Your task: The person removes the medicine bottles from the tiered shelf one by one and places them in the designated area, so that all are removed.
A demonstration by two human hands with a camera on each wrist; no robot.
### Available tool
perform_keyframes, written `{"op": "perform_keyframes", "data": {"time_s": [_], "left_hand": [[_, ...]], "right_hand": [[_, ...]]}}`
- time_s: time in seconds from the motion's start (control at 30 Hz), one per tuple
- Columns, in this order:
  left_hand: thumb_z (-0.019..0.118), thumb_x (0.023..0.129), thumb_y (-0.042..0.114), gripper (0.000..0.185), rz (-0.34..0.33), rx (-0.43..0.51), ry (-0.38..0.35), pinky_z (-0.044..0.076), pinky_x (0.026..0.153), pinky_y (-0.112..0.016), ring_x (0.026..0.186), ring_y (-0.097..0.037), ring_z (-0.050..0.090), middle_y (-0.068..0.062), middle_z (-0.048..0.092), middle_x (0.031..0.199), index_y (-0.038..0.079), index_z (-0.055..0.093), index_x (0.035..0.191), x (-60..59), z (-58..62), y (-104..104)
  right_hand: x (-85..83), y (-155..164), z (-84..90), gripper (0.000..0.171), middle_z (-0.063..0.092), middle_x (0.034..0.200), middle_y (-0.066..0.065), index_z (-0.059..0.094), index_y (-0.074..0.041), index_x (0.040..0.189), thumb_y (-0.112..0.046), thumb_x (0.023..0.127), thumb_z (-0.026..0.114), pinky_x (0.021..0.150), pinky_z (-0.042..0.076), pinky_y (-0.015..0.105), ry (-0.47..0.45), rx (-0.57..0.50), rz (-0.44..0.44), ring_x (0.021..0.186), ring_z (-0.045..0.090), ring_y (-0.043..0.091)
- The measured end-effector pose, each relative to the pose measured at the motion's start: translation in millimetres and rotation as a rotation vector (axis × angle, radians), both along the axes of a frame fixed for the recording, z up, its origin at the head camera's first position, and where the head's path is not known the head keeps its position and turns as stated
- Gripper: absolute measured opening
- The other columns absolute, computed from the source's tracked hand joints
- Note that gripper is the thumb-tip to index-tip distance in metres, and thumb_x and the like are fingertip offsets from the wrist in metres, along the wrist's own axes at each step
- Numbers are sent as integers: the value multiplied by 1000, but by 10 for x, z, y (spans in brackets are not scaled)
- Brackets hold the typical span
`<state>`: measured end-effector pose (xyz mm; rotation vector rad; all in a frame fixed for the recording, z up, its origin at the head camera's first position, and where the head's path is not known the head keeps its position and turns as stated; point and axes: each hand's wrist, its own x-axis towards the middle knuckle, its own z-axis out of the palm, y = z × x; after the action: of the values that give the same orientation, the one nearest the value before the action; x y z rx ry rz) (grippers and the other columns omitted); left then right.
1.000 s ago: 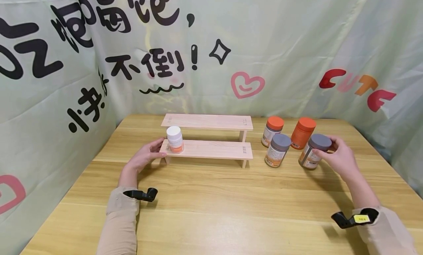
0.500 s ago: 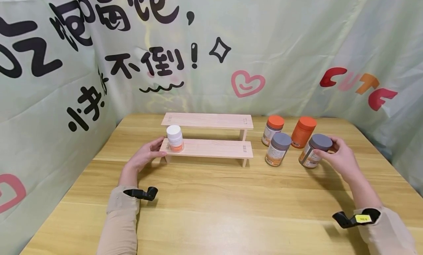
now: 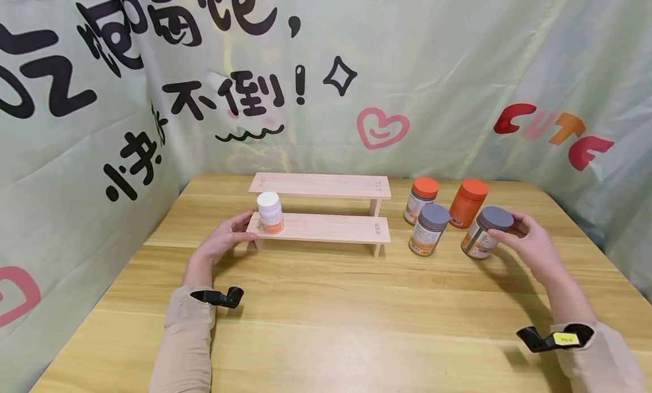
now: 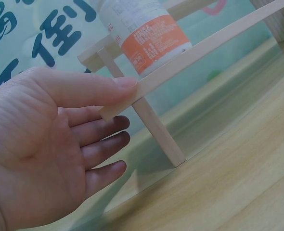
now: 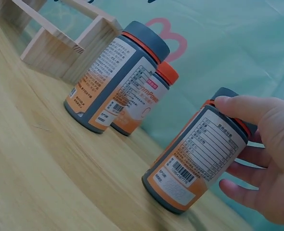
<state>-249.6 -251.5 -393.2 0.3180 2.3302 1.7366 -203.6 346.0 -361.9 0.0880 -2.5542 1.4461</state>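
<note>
The right hand point(image 3: 532, 243) is curling its thumb and fingers around the grey lid of a bottle point(image 3: 483, 233) standing on the worktop point(image 3: 326, 302), to the right of the wooden rack point(image 3: 321, 229). The left hand point(image 3: 224, 243), fingers fairly straight, is resting its thumb on the left end of the rack's lower shelf, beside a white-capped bottle point(image 3: 269, 213). Three more bottles point(image 3: 429, 230) are standing between rack and right hand.
</note>
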Motion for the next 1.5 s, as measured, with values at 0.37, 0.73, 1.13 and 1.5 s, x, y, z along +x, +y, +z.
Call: {"op": "perform_keyframes", "data": {"time_s": [0.37, 0.73, 1.13, 1.5], "left_hand": [[63, 86, 9, 79, -5, 13, -9, 15, 111, -48, 137, -38, 15, -22, 11, 151, -5, 13, 146, 22, 44, 13], [63, 86, 8, 80, -11, 20, -16, 14, 111, -48, 137, -38, 14, -24, 11, 151, -6, 12, 145, 21, 33, 10], [62, 86, 7, 79, -13, 23, -7, 14, 111, -48, 137, -38, 13, -23, 8, 152, -6, 12, 145, 19, 32, 2], [63, 85, 7, 79, -11, 15, -6, 15, 111, -48, 137, -39, 15, -24, 12, 151, -7, 13, 145, 29, 47, 11]], "right_hand": [[-56, 105, 80, 36, 50, 103, -24, 46, -26, 120, -14, 90, 61, 72, 38, 3, 39, -109, -15, 93, 48, -12], [-138, 73, 231, 36, 57, 105, -19, 51, -24, 120, -14, 88, 63, 72, 40, 4, 92, -146, -36, 93, 53, -9], [-153, -302, 604, 45, 53, 107, -19, 44, -17, 130, -26, 89, 62, 74, 39, 4, 77, -23, -27, 97, 48, -5], [-255, -764, 773, 57, 55, 115, -10, 38, -5, 136, -29, 90, 61, 79, 41, 7, 90, 0, 65, 101, 49, 0]]}}
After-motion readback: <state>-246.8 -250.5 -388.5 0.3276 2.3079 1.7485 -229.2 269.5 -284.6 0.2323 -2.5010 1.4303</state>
